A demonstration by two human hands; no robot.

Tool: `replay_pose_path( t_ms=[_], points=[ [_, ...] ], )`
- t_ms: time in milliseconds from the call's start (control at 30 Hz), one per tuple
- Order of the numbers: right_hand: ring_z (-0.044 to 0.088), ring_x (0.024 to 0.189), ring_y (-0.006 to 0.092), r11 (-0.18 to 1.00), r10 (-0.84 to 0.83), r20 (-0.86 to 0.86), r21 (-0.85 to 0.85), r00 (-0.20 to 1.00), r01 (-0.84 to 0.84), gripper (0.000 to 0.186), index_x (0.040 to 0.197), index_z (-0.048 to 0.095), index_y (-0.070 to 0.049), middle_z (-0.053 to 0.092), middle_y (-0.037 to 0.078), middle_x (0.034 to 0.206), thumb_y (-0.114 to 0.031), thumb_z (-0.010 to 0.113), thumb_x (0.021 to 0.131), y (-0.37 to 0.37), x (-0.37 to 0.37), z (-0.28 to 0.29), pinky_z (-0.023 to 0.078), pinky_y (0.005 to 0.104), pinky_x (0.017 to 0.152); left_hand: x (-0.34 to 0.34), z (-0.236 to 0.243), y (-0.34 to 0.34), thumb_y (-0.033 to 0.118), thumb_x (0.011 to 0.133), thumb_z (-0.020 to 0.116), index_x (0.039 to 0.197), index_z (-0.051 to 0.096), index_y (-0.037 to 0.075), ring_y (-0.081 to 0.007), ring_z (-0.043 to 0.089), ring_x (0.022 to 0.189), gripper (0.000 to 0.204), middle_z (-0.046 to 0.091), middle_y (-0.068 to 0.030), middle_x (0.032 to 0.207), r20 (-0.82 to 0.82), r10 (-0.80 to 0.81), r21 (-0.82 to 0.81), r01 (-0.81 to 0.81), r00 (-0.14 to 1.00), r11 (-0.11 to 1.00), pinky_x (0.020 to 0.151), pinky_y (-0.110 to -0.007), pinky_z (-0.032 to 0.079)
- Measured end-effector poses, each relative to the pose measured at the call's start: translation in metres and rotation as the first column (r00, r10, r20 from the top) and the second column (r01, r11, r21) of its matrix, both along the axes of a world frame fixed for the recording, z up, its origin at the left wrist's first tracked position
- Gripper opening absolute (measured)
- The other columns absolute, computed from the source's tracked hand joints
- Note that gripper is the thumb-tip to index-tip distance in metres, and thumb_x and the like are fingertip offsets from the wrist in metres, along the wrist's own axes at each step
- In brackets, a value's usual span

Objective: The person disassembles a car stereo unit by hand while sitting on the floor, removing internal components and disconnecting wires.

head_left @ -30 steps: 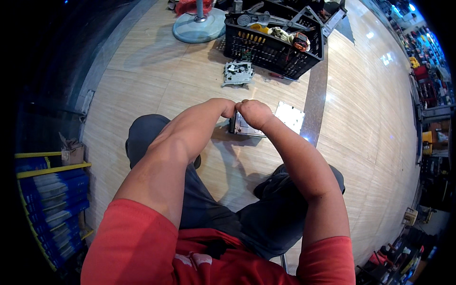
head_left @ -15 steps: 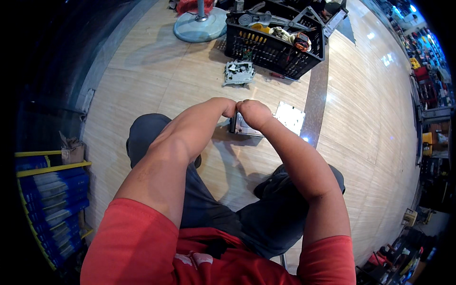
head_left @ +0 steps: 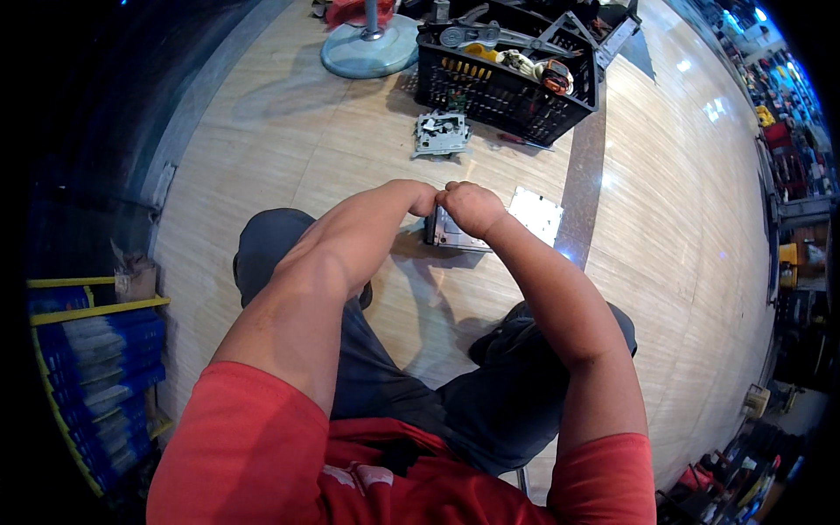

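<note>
On the floor ahead of me sits a silver metal box-shaped unit point(head_left: 450, 234) with a dark left side. My right hand point(head_left: 471, 208) is closed over its far edge, fingers curled, and what they pinch is hidden. My left hand point(head_left: 423, 201) bends in at the box's far left corner, nearly meeting the right one. Its fingers are out of sight behind the wrist. Just right of the box lies a flat silver metal plate point(head_left: 537, 215) with small holes.
A bare metal frame mechanism point(head_left: 440, 134) lies farther off. Behind it stands a black plastic crate point(head_left: 499, 94) filled with tools and parts, a screwdriver point(head_left: 523, 141) at its foot. A round stand base point(head_left: 367, 59) is far left; blue boxes point(head_left: 105, 385) fill a yellow rack at left.
My right hand has shifted very slightly at the box's far edge, its fingertips showing a little more. The left hand and the box look nearly the same.
</note>
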State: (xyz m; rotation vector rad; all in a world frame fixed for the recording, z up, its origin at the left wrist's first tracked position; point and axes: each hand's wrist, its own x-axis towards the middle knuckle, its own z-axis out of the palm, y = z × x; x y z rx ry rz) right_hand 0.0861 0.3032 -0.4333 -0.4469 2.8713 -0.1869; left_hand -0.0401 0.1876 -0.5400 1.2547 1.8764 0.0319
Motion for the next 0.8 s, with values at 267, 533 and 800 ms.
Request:
replay_pose_path(
  t_ms=[267, 533, 800],
  points=[
    [0.068, 0.088, 0.036, 0.993, -0.109, -0.002, -0.04, 0.994, 0.108, 0.019, 0.108, 0.052, -0.004, 0.066, 0.021, 0.099, -0.013, 0.046, 0.092, -0.018, 0.001, 0.003, 0.056, 0.0433, 0.074, -0.018, -0.029, -0.02, 0.017, 0.084, 0.064, 0.108, 0.069, 0.01, -0.0295, 0.064, 0.103, 0.025, 0.068, -0.0173, 0.112, -0.061, 0.07, 0.063, -0.066, 0.996, 0.996, 0.092, -0.038, 0.049],
    [0.068, 0.091, 0.0364, 0.941, -0.321, 0.078, -0.091, 0.944, 0.327, 0.025, 0.105, 0.061, -0.002, 0.068, 0.023, 0.102, -0.017, 0.046, 0.091, 0.005, 0.006, -0.034, 0.055, 0.0455, 0.078, 0.009, -0.007, 0.016, 0.016, 0.081, 0.062, 0.092, 0.071, 0.013, -0.0349, 0.065, 0.092, 0.014, 0.07, -0.016, 0.102, -0.239, -0.081, 0.206, 0.132, 0.968, 0.97, 0.083, -0.04, 0.052],
    [0.064, 0.101, 0.0395, 0.898, -0.324, 0.082, -0.287, 0.943, 0.333, 0.025, 0.112, 0.054, -0.001, 0.063, 0.023, 0.108, -0.014, 0.047, 0.092, 0.009, 0.018, -0.03, 0.052, 0.0456, 0.086, 0.02, -0.037, 0.01, 0.021, 0.089, 0.054, 0.127, 0.052, 0.011, -0.0346, 0.058, 0.117, 0.039, 0.062, -0.0191, 0.122, -0.284, 0.108, 0.266, -0.03, 0.953, 0.963, 0.094, -0.043, 0.049]
  ],
)
